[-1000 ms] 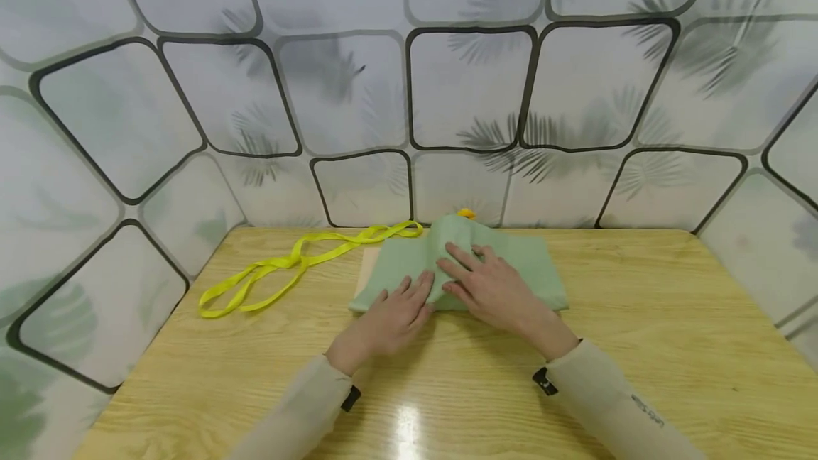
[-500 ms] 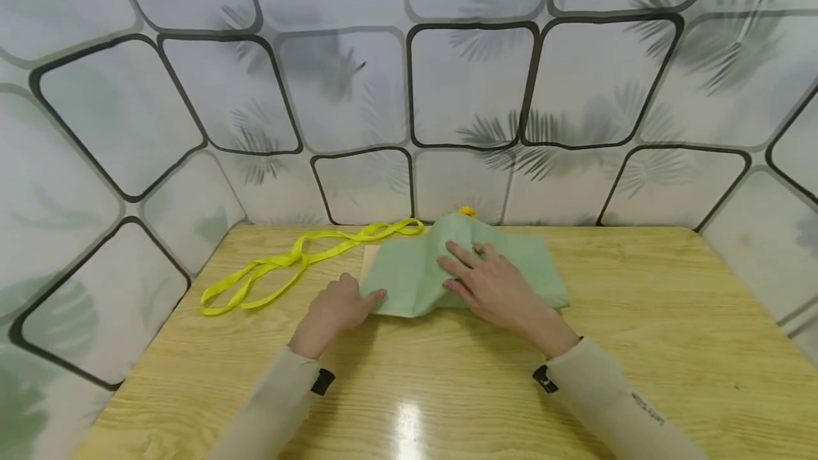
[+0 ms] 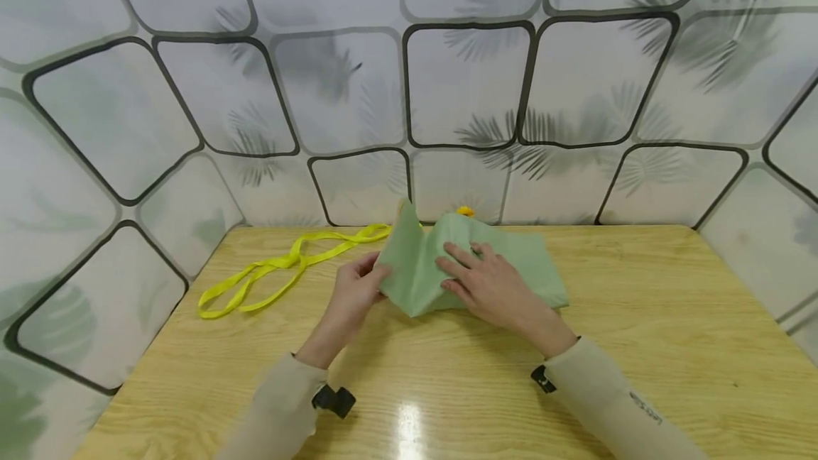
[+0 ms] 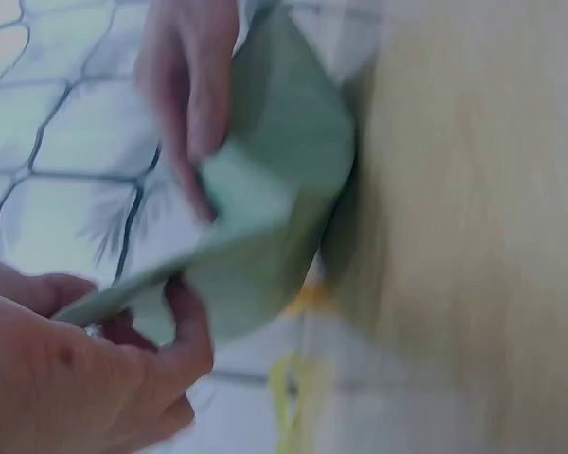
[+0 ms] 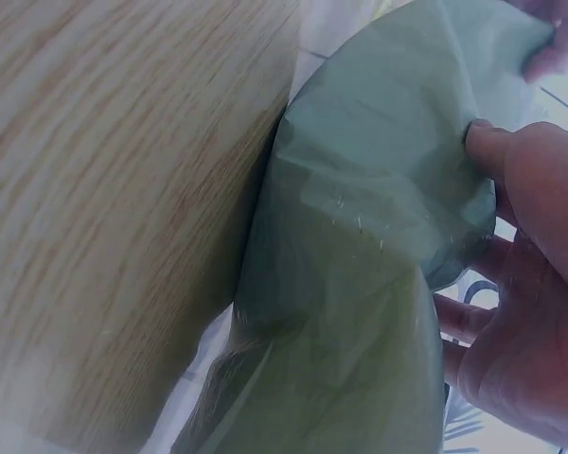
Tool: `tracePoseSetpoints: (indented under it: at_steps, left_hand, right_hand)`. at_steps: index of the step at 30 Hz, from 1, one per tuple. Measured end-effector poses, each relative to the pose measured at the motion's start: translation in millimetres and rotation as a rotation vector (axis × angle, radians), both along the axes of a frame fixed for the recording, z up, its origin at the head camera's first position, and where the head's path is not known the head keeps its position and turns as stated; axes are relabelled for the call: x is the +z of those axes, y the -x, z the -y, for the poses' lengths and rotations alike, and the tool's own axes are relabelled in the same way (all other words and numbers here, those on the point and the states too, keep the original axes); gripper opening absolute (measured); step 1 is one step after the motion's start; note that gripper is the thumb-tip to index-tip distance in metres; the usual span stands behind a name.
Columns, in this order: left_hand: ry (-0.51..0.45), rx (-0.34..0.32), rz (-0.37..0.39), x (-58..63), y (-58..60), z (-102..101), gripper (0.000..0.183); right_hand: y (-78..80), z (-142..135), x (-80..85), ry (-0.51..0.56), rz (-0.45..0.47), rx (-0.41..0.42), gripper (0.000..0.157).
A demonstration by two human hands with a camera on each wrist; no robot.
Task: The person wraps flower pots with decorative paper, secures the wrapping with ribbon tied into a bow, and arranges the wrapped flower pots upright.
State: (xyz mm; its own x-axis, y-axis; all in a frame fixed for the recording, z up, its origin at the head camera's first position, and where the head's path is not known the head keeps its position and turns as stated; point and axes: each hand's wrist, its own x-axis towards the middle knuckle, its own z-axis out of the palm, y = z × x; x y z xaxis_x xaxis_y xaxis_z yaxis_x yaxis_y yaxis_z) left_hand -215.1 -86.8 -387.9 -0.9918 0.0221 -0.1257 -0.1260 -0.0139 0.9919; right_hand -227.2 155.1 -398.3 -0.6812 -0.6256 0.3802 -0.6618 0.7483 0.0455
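A pale green, slightly shiny sheet of wrapping paper [image 3: 524,261] lies on the table with a raised bulge in its middle. My left hand [image 3: 354,289] pinches its left edge between thumb and fingers, and that flap [image 3: 401,247] stands lifted and tilted. The left wrist view shows this left hand [image 4: 104,369] gripping the edge. On the bulge rests my right hand [image 3: 488,286], its fingers spread; in the right wrist view the right hand [image 5: 540,274] touches the sheet. A small orange-yellow thing [image 3: 465,211] peeks out behind the sheet. What lies beneath the bulge is hidden.
A long yellow ribbon [image 3: 281,261] lies in loose loops on the left of the wooden table [image 3: 639,318]. Its far end passes behind the lifted flap. A patterned cloth wall [image 3: 469,91] stands right behind the table.
My left hand moved left off the sheet's middle to its left edge, took hold there and raised the edge. The right hand stays in place on the bulge.
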Motion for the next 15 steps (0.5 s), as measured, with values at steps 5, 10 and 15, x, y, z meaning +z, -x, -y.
tracePoseSetpoints:
  at_steps: [5,10,15]
  left_hand:
    - [-0.152,0.138,0.052,-18.2,-15.6,-32.2,0.054]
    - [-0.155,0.188,0.082,-35.1,-25.8,-51.1,0.054]
    - [-0.156,0.285,0.059,-40.5,-23.6,-62.5,0.058]
  right_hand:
    - [0.1,0.3,-0.4,-0.003,0.016,-0.016,0.044]
    - [-0.7,0.8,-0.4,0.001,0.033,-0.035,0.045]
    - [-1.4,-0.2,-0.4,0.002,0.032,-0.034,0.045]
